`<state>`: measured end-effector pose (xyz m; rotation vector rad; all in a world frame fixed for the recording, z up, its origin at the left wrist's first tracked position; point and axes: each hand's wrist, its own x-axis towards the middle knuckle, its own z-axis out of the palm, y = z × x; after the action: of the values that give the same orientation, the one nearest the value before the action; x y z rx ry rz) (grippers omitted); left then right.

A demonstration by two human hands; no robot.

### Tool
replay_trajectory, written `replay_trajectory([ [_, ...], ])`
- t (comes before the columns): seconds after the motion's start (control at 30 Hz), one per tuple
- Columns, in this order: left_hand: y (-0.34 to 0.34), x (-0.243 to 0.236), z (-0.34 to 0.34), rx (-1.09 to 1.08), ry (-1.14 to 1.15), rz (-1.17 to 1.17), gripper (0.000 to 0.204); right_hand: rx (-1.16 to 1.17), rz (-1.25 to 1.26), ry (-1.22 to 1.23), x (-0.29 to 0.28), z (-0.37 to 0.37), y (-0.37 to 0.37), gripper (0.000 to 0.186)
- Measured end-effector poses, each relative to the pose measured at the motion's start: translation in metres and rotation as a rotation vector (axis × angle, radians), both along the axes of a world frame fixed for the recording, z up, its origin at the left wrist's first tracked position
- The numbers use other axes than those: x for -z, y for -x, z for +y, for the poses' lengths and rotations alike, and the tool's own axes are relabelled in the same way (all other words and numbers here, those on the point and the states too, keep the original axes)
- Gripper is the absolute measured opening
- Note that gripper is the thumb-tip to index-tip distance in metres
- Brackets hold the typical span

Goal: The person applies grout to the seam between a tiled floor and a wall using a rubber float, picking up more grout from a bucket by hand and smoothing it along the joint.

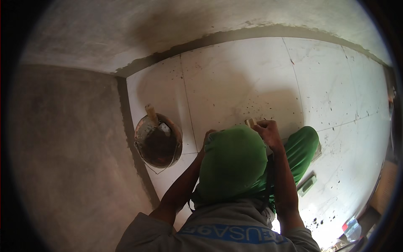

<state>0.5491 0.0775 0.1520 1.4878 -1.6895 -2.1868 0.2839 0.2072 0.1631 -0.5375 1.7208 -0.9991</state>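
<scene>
My right hand (268,131) is closed around a short, pale, wooden-looking piece (250,122), held low over the white floor tiles. It may be a tool's handle; its lower part is hidden. My left hand (209,137) reaches in at the other side, and its fingers are mostly hidden behind a rounded green cloth shape (233,164) in the middle. Left of it stands a bucket (179,145) with dark, wet-looking stuff inside. A tool with a wooden handle (151,113) leans in the bucket, its handle above the rim.
A small flat float-like tool (307,185) lies on the tiles (336,159) right of my green-clad knee (305,140). Dark crumbs dot the floor. Grey plastered walls (71,138) rise at the left and far side. A clear plastic item (353,229) and boxes sit at the right edge.
</scene>
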Motion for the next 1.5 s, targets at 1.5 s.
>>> replay_trajectory([
  [1.5,0.073,0.106,-0.333,-0.142,1.19,-0.722,0.053,0.157,1.438,-0.15,0.122,-0.11,0.102,0.065],
])
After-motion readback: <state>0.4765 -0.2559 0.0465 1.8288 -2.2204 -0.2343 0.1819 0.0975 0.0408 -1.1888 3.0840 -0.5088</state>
